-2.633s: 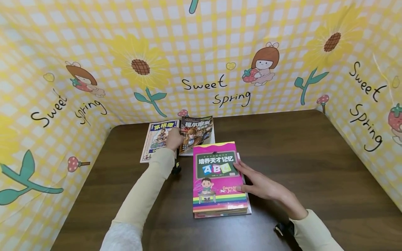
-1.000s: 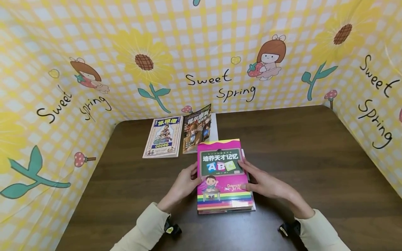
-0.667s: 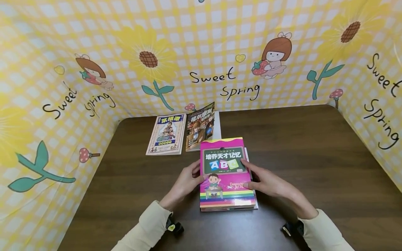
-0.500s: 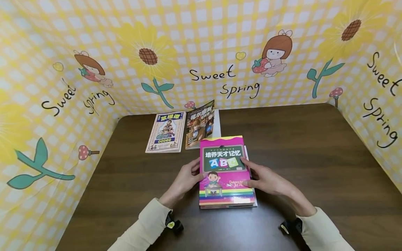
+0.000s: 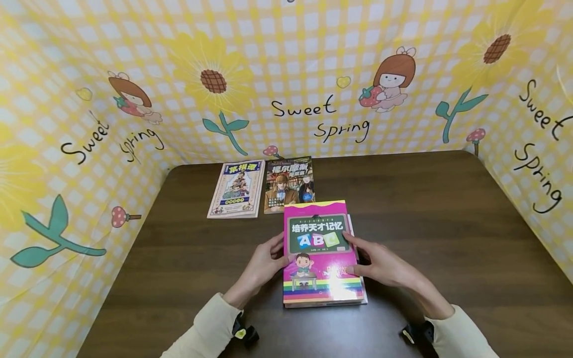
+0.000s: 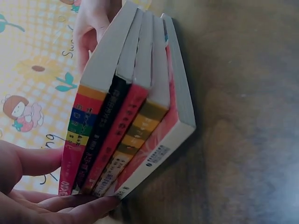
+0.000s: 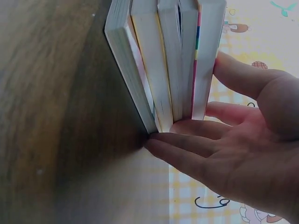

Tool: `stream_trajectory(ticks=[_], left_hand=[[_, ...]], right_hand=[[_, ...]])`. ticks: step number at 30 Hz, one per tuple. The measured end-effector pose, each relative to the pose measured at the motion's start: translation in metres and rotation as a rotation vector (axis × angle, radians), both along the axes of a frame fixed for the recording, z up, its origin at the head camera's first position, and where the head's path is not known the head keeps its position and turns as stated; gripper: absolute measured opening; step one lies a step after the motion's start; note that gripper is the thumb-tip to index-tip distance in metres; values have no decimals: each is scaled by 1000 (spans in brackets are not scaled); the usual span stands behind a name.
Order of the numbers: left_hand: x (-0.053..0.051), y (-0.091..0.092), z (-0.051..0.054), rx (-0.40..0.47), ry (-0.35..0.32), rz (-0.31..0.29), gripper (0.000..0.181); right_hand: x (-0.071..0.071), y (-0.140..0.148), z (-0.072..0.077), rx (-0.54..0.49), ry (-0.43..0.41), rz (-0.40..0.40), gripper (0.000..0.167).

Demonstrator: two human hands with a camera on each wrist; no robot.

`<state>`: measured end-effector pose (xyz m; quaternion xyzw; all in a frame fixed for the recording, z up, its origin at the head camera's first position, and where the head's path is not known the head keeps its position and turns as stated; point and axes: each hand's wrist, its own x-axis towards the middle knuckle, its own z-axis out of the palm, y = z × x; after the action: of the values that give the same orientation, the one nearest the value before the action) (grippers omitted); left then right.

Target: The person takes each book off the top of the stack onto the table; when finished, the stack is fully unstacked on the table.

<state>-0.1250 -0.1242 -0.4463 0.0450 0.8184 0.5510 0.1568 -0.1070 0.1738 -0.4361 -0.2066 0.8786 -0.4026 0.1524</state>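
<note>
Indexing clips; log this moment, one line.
left hand: touches pink-topped book stack; right hand: touches opposite side; two illustrated paperbacks: lie beyond

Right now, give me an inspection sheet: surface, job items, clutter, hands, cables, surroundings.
Surface: dark wood-grain table, light glare toward the near side.
Job items: five-book stack, pink cover on top, edges uneven; beyond it, pale-covered book and brown-covered book lie flat side by side.
Clutter: nothing seen.
Hands: left hand touches the stack's spine side, right hand its page-edge side.
Cables: nothing seen.
Surroundings: yellow checked cloth with flower prints.
</note>
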Motion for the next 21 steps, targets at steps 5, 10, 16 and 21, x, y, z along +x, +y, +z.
stream_trajectory(ticks=[5,10,16,21], left_hand=[[1,2,-1,-21,16,-2,67],[3,3,-2,-31,33,-22,62],[6,-1,-5,-57,62,-64,59],[8,-5,-7,-107,92,-94,55]], right_hand=[[0,4,-4,-67,-5,-10,73],[-3,10,-6,-142,-48,-30,73],[-5,15,-11,-228,-117,-60,72],[-7,22,-15,-285,-151,-86,68]])
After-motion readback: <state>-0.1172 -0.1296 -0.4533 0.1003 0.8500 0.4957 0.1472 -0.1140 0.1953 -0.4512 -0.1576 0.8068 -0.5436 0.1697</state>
